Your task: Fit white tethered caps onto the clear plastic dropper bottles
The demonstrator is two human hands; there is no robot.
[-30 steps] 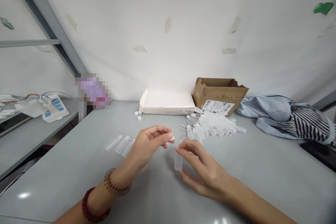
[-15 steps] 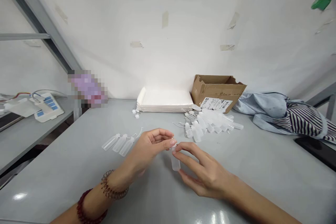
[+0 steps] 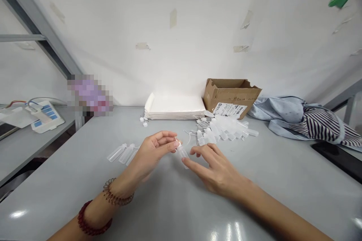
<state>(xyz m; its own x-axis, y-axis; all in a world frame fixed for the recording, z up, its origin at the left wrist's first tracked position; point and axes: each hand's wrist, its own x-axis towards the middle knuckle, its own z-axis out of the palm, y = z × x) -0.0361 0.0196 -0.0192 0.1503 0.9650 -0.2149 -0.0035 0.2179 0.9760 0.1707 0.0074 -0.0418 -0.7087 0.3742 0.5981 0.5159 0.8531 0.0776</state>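
Between thumb and fingers, my left hand pinches the capped neck of a small translucent plastic bottle. The bottle tilts, its base toward the lower right, and a thin strand stands up by its cap. Beside it is my right hand, fingers curved and apart; its thumb is at the bottle's side, and I cannot tell whether it touches. Several similar bottles lie in a row left of my left hand, partly hidden by it. Behind my right hand is a pile of translucent bottles with thin loops.
Two small white caps lie near a stack of white padded envelopes at the wall. A cardboard box stands behind the pile. To the right are folded blue and striped cloth and a black phone.
My right hand has loosened its fingers from the bottle and spread them. The bottle, upright before, now leans in my left hand. The view has shifted slightly.
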